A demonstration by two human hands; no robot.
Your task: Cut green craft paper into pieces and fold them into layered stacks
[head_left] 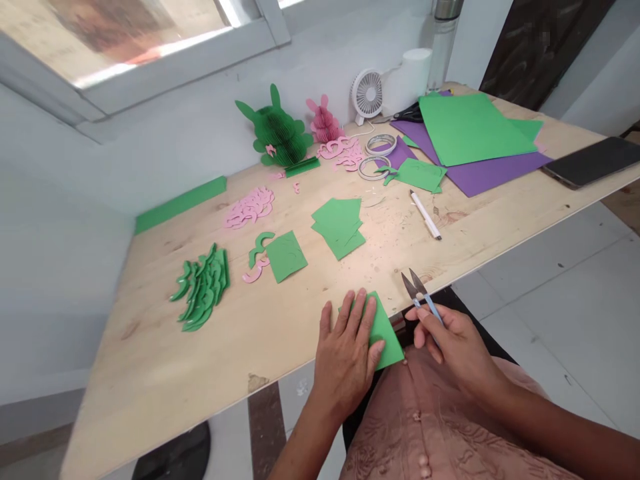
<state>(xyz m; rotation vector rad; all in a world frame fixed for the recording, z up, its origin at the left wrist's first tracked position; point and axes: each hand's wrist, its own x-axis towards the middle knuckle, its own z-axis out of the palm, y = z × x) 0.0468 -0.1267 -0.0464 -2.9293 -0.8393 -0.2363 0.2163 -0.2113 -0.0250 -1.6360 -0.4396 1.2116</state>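
My left hand (349,350) lies flat, fingers stretched out, on a green paper piece (385,335) at the front edge of the table. Part of that paper is hidden under the palm. In my right hand (453,340) are thread snips (419,290) with blue handles, their two blades apart and pointing up and away from me. Farther in lie overlapping green paper pieces (340,225) and a single green square (286,257) with a curved line on it. Beside the square are a green curved cutout (259,248) and a pink curved cutout (257,271).
A pile of green cutouts (205,287) lies at left, pink cutouts (250,207) behind it. Green and pink paper rabbits (280,133) stand by the wall near a small fan (367,95). Tape rolls (375,168), a white pen (425,215), green sheets (475,130) and a phone (595,162) are at right.
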